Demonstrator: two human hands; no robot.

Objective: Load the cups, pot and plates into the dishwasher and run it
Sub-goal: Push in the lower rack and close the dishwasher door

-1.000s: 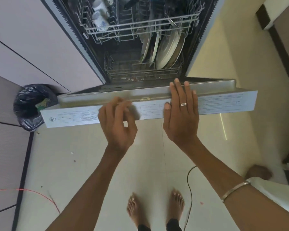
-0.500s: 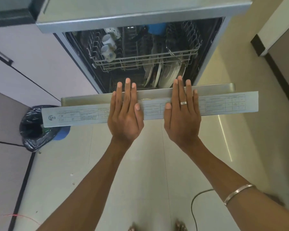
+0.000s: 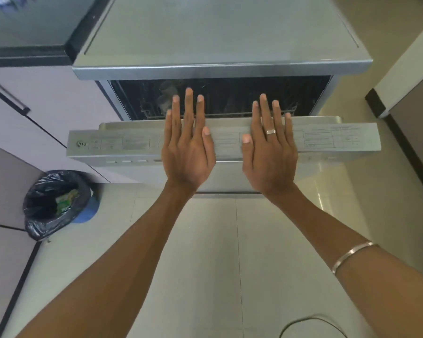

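From my head camera, looking down, I see the dishwasher (image 3: 220,45) straight in front of me, with its door (image 3: 230,147) lifted most of the way up, so that only a dark gap remains between the door's far edge and the top of the machine. Both my grips lie flat on the door. My left hand (image 3: 187,152) is a little left of the middle and my right hand (image 3: 269,154) a little right of it. All fingers are straight and spread wide, and they hold nothing; they only press. On the right hand there is a ring, and a thin bangle is on that wrist.

The door's long axis runs from left to right across my view, and my two hands are set along it at nearly the same distance from me, so neither one is clearly nearer. The gap lies on the far side of my fingertips, so I judge the coming push must go away from me and upward until the door latches.

Inside the gap I can see part of a wire rack (image 3: 217,111) and one pale shape, perhaps a cup, but it is too dark to be sure. I cannot see the pot or the plates.

On the door's top edge there is a printed strip (image 3: 112,142). At its left end I can read "13" beside a small logo; the rest is too blurred.

On the floor to the left stands a bin (image 3: 56,203) with a black bag.
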